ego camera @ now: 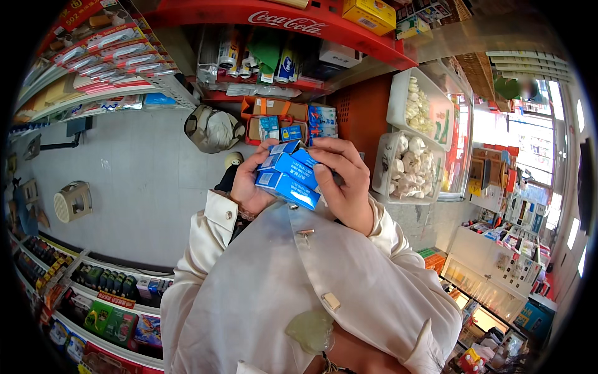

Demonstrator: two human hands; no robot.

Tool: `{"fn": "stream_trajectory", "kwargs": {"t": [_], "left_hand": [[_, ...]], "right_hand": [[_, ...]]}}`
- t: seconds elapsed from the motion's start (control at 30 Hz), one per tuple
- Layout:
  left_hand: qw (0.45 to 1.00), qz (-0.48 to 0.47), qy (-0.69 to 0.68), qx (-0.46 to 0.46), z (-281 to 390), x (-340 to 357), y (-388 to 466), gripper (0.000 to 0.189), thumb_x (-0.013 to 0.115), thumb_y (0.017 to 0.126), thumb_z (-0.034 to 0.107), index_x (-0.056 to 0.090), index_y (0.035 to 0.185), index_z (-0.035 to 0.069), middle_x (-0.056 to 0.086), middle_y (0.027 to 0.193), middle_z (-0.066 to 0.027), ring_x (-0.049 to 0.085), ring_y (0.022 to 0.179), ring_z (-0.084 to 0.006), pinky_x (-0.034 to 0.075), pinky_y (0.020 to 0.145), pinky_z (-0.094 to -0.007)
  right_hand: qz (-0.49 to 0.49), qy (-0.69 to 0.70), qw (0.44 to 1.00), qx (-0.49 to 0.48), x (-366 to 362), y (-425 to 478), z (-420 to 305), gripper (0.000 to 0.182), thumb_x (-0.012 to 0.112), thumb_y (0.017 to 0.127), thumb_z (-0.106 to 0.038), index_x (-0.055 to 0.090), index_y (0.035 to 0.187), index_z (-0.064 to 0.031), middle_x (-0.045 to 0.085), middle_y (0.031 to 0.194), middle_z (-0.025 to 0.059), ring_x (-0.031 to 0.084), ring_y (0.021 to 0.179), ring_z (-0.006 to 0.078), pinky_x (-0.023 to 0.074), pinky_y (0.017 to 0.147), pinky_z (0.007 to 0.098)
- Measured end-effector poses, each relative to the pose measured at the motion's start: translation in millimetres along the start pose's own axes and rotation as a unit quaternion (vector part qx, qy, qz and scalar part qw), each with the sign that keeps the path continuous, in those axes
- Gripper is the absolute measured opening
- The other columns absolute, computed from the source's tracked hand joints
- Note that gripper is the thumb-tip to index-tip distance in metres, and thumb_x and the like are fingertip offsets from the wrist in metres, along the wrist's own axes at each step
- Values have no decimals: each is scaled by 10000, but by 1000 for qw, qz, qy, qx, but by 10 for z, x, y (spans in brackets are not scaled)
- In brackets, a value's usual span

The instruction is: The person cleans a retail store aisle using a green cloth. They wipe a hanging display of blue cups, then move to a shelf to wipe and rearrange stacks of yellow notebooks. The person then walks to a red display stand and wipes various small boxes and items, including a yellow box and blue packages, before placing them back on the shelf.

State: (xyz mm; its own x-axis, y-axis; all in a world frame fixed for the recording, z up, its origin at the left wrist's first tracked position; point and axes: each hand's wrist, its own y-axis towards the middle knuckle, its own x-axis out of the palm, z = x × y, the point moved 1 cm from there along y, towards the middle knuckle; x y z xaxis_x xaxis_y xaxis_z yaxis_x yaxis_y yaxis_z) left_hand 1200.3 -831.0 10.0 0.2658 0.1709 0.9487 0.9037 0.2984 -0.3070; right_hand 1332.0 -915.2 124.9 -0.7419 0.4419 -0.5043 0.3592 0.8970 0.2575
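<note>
Several small blue cardboard boxes (292, 175) with printed writing lie together between my hands, in front of my chest. My left hand (251, 180) supports them from the left side, its thumb along their upper edge. My right hand (343, 182) rests its bent fingers against their right ends, and the box farthest from me appears to have an open flap. Beyond them on the floor stands an orange-trimmed carton (275, 108) containing small blue packages (291, 133).
A lined waste bin (212, 130) stands beyond my left hand. White plastic tubs of garlic (411, 167) and pale bulbs (417, 105) are at the right. A red Coca-Cola shelf (285, 21) is ahead, a plastic stool (72, 202) at the left, and stocked shelves (112, 299) at lower left.
</note>
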Motion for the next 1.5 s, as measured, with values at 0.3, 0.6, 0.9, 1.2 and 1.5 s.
{"fn": "stream_trajectory", "kwargs": {"t": [0.3, 0.6, 0.9, 1.2, 1.5], "left_hand": [[1000, 23, 6, 7, 39, -10, -20, 343, 500, 844, 171, 471, 1180, 109, 520, 1202, -142, 517, 1104, -317, 418, 949, -479], [999, 37, 8, 5, 77, -6, -46, 334, 517, 828, 172, 489, 1156, 110, 535, 1178, -124, 526, 1083, -298, 424, 943, -452], [999, 23, 25, 8, 112, -19, -81, 327, 501, 835, 180, 488, 1149, 89, 554, 1149, -121, 533, 1077, -289, 441, 928, -437], [997, 44, 67, 16, 131, -77, -109, 354, 495, 835, 181, 475, 1178, 95, 544, 1161, -118, 531, 1077, -282, 442, 927, -429], [990, 113, 85, -19, 152, -109, -54, 371, 489, 830, 215, 468, 1175, 81, 532, 1181, -133, 521, 1085, -309, 432, 930, -461]], "right_hand": [[-57, 120, 987, 96, 57, 21, 87, 215, 494, 908, -77, 610, 1057, 27, 567, 1124, 145, 565, 997, 234, 441, 858, 305], [-151, 194, 965, 88, 67, 44, 186, 299, 426, 931, -78, 544, 1194, 2, 463, 1264, 138, 469, 1125, 231, 353, 962, 323], [-198, 253, 943, 88, 31, 44, 202, 327, 435, 922, -60, 496, 1239, -6, 485, 1236, 100, 457, 1126, 177, 347, 973, 305], [-165, 416, 860, 246, 140, -36, 283, 301, 476, 882, -9, 484, 1183, -5, 533, 1173, 89, 504, 1087, 172, 392, 943, 306], [-229, 4, 970, 79, 22, 41, 34, 818, 625, 773, -343, 220, 1382, 24, 412, 1202, 294, 508, 1008, 425, 412, 898, 394]]}}
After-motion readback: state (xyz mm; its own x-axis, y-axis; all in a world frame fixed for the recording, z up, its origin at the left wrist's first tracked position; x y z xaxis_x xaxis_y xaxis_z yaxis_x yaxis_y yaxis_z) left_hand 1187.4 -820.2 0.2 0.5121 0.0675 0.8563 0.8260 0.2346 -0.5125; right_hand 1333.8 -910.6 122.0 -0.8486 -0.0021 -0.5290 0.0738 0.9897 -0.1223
